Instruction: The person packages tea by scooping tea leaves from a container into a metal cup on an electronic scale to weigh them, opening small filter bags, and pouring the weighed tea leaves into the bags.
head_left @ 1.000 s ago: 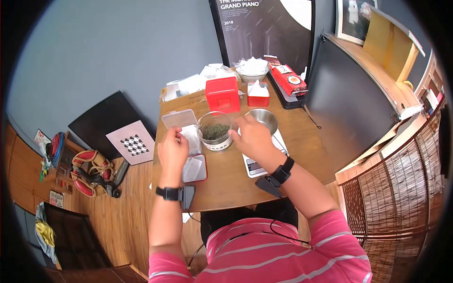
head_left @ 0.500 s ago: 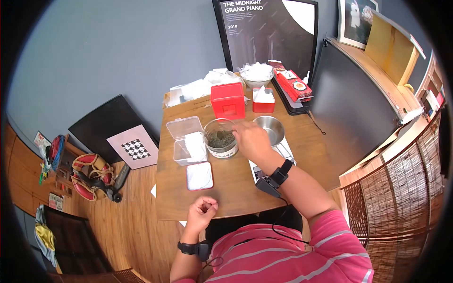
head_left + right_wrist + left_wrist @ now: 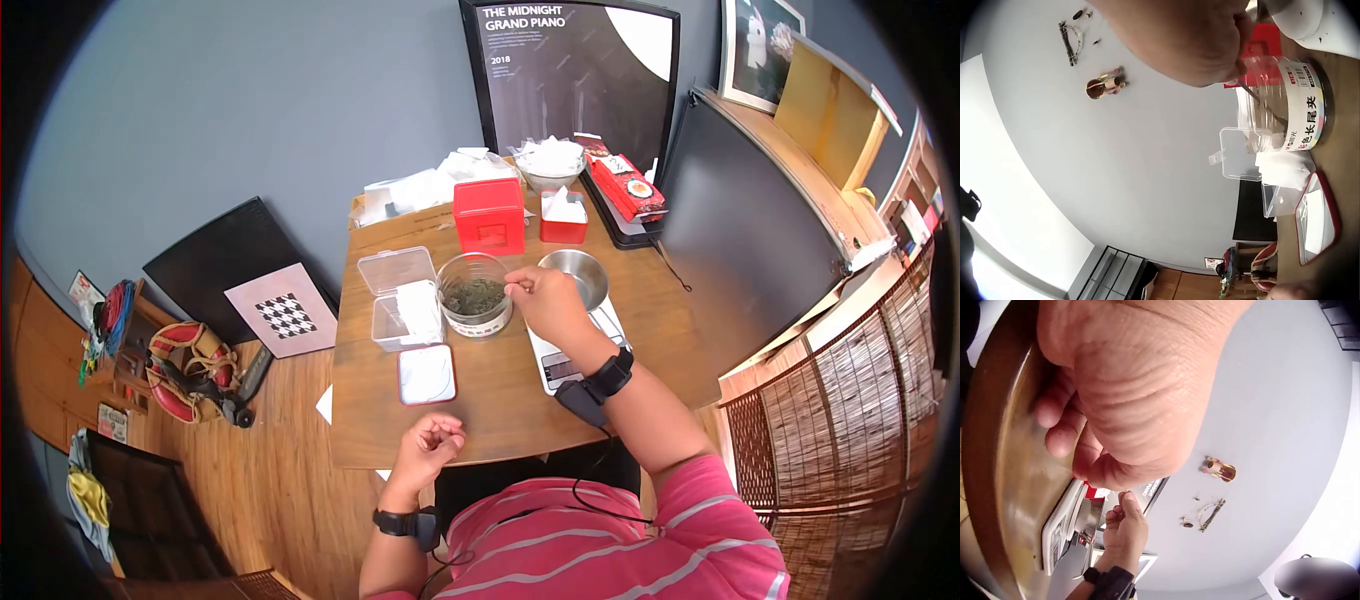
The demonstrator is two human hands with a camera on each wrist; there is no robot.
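Observation:
My right hand (image 3: 550,303) is at the right rim of a clear plastic jar (image 3: 480,323) holding dark green dried leaves (image 3: 474,296). Its fingertips pinch a thin-handled utensil (image 3: 1249,91) that slants down into the jar; its lower end is hard to make out. Near the front table edge, my left hand (image 3: 428,447) hangs loosely curled and holds nothing visible. Beyond it lies a shallow red-rimmed tin lid (image 3: 427,374) with white paper sachets. Behind that, an opened clear box (image 3: 388,322) contains more white sachets.
Right of the jar, a white digital scale (image 3: 556,368) carries a steel bowl (image 3: 580,276). A red tin (image 3: 489,218) and a smaller red box (image 3: 563,230) with white paper stand behind. Farther back are a glass bowl (image 3: 548,180) of white packets and a red package (image 3: 625,188).
My left hand has drawn back from beside the jar to the front table edge, uncovering the lid. My right hand has stayed by the jar rim, shifting slightly with the utensil.

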